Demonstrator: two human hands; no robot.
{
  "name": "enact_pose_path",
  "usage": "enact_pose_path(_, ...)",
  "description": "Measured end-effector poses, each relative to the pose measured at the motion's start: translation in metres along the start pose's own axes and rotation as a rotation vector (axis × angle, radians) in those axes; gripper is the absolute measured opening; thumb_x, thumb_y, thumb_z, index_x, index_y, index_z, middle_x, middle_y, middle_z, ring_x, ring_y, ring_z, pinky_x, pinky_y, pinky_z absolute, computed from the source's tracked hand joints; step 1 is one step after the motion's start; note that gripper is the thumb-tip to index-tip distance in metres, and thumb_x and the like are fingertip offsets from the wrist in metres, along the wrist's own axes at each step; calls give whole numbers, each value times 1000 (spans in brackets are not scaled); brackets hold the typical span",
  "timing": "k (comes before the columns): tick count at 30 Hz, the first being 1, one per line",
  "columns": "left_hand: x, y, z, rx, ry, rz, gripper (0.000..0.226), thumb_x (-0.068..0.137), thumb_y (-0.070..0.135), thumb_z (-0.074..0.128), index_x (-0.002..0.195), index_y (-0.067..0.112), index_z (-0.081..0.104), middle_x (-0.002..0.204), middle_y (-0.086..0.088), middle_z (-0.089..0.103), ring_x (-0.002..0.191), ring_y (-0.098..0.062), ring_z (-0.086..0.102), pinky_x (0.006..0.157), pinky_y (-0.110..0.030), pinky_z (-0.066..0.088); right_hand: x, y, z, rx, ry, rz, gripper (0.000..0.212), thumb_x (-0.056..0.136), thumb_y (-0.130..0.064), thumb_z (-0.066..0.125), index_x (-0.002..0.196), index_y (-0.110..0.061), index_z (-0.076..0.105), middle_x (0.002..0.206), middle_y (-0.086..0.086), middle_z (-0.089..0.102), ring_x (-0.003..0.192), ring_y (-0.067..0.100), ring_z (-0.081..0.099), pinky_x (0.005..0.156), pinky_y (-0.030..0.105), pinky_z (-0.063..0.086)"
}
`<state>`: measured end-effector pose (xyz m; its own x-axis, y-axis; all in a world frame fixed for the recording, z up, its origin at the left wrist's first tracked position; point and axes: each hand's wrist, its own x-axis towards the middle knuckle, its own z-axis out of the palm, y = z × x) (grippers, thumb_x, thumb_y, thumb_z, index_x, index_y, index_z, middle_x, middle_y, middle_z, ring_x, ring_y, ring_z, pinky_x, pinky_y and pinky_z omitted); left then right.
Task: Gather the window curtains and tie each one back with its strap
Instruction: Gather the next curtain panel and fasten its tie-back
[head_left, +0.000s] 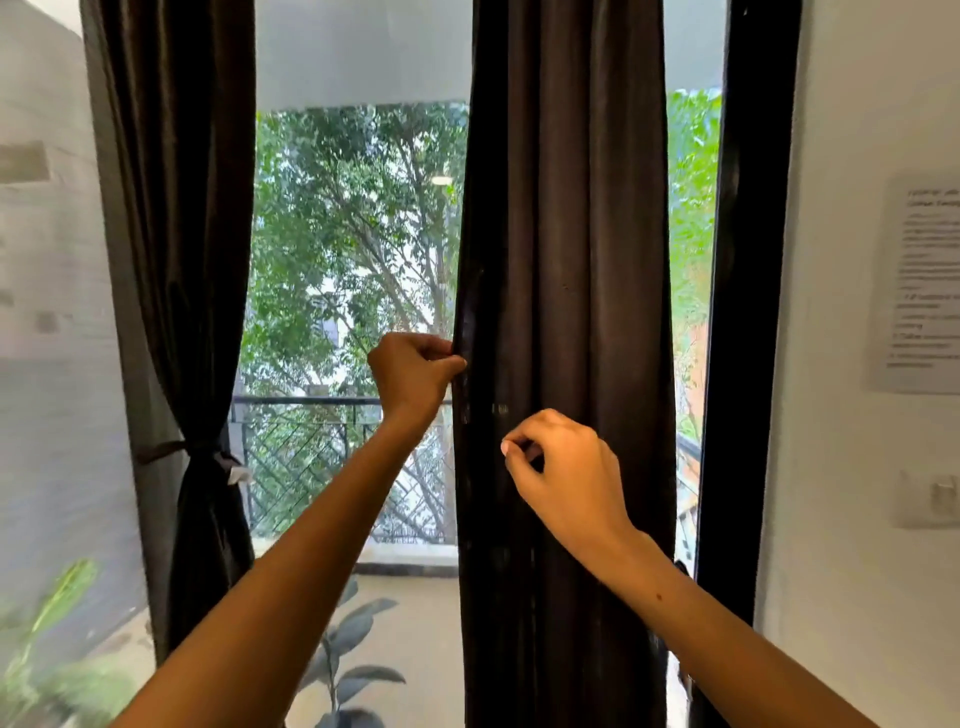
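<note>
At three o'clock of the tied curtain (176, 312), the left hand (413, 371) pinches the loose curtain's (571, 260) edge, the right hand (563, 470) curled before it, its hold unclear.

Beyond the glass stand leafy green trees (358, 234), filling most of the window's middle, with more foliage showing in the narrow strip of glass at the right. A dark metal balcony railing (332, 457) with a criss-cross lattice runs across below them, above a pale balcony floor (410, 618). A potted plant (343, 665) with broad dark leaves rises at the bottom centre, and blurred green leaves show at the lower left. The black window frame (748, 312) stands upright at the right, against a white wall (857, 104). On that wall hangs a printed paper notice (922, 286) (its text too blurred to read), and below it sits a white light switch (930, 496).
</note>
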<state>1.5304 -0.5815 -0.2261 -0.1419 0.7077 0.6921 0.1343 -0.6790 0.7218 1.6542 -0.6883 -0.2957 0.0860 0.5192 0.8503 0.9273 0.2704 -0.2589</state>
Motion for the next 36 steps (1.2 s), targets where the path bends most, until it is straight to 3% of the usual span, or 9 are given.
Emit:
enact_pose_path(4,-32,-29,-5,78,-38,-63,18,64,-1,81,81,1,75,72,-14,72,64,-18,69,73,-36,59,-20,5,10,43,-3,53,9,87,-27,62,80,-24,69,86,-11,65,71,9,63,58,33,53)
enact_pose_path(9,-68,-74,-5,118,-23,-80,11,66,-2,78,76,2,76,67,-10,72,46,10,56,54,-4,46,-43,20,32,130,1,145,5,87,-23,66,85,-24,70,89,-15,63,73,6,63,59,30,56)
enact_pose_path(15,-95,-114,-8,148,-18,-58,7,73,1,75,78,5,76,70,-5,73,55,7,60,56,-2,42,-63,15,74,282,130,258,25,86,-15,66,111,-19,66,119,-9,59,106,9,60,83,35,55)
enact_pose_path(18,-104,-137,-12,130,-22,-110,8,75,3,73,78,9,76,71,-5,74,65,-8,68,65,-22,54,-69,4,101,286,127,340,36,86,-15,67,122,-13,62,135,-6,55,121,12,54,101,25,44)
enact_pose_path(24,-107,-159,-34,104,90,-115,5,75,9,72,77,11,76,69,-5,73,62,-12,66,65,-37,55,-65,-9,160,215,52,596,92,87,-46,61,151,-9,7,158,16,-7,146,32,-4,117,40,9)
enact_pose_path(28,-95,-172,-54,61,85,-110,13,73,4,75,83,12,77,72,7,71,64,-7,67,69,-29,55,-42,5,184,412,106,783,130,63,-61,72,150,-12,-10,159,16,-2,147,29,2,118,46,9)
enact_pose_path(30,-86,-178,-61,31,70,-108,15,72,2,76,84,11,77,70,15,67,62,3,65,68,-23,54,-31,12,192,640,123,842,120,64,-46,81,152,-15,5,148,21,35,135,23,37,112,36,31)
enact_pose_path(32,-79,-183,-67,11,72,-107,15,72,2,77,85,10,77,71,15,67,61,7,63,67,-19,54,-29,8,200,721,171,785,83,69,-23,84,140,-12,42,112,16,64,103,17,59,90,20,46)
enact_pose_path(36,-77,-189,-69,-31,74,-109,17,75,1,74,83,16,77,73,5,72,63,3,64,62,-9,48,-51,-20,212,406,392,503,25,76,-6,77,100,-8,70,90,-4,62,72,7,59,60,14,50)
